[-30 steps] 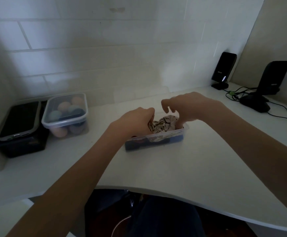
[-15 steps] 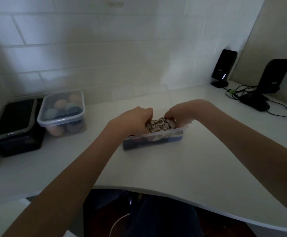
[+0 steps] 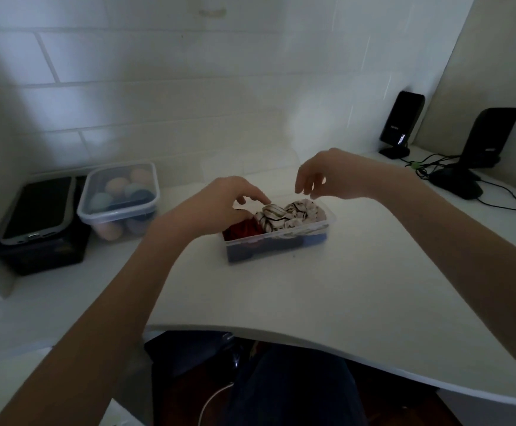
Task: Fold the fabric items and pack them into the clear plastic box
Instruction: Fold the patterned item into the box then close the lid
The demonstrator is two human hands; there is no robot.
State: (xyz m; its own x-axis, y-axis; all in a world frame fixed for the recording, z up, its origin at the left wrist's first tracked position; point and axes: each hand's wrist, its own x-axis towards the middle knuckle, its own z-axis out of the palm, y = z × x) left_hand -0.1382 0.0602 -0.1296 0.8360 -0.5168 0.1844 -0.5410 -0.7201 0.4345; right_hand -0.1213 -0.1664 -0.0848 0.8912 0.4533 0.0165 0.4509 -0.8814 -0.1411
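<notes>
A clear plastic box stands on the white desk in the middle. Inside lie a cream fabric with dark stripes, a red fabric at the left end, and something blue low down. My left hand hovers over the box's left end, fingers loosely bent, fingertips touching the striped fabric's left edge. My right hand hangs above the box's right end with relaxed fingers pointing down, holding nothing.
A lidded clear tub of pastel balls sits at the left, beside a phone lying on a black box. Two black speakers and a mouse with cables stand at the back right. The desk's curved front edge is near my lap.
Both hands were pressing the striped fabric down into the box. They have let go: the right hand rose clear above the box and the left opened, uncovering the red fabric.
</notes>
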